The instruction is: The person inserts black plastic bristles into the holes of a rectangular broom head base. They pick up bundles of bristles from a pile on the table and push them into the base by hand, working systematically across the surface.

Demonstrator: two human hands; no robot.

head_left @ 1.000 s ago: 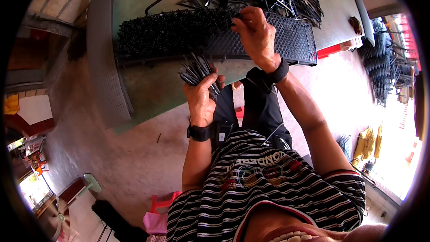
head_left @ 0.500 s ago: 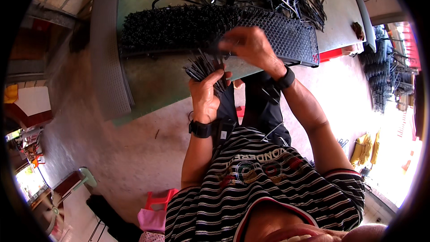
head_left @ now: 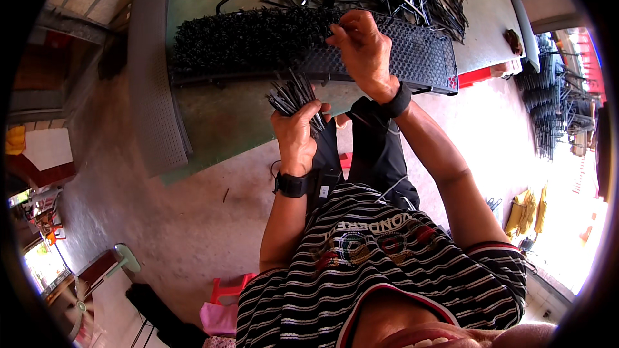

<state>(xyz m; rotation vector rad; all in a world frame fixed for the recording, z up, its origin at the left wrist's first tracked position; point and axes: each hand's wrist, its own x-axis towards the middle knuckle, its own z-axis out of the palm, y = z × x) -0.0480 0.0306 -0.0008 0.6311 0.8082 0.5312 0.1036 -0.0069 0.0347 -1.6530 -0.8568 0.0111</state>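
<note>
strips [head_left: 290,92] are clasped in the left grip [head_left: 296,127] beside the panel [head_left: 412,51], seemingly for easy reach. the panel is laid by the counter's [head_left: 222,113] near edge; whether the right grip [head_left: 367,55], over it, is closed cannot be told.

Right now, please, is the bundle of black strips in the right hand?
No, the left hand grips the bundle, while the right hand is over the mesh panel.

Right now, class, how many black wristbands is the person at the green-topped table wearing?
2: the left black wristband, just behind the left hand, and the right black wristband, just behind the right hand. None seems hidden.
</note>
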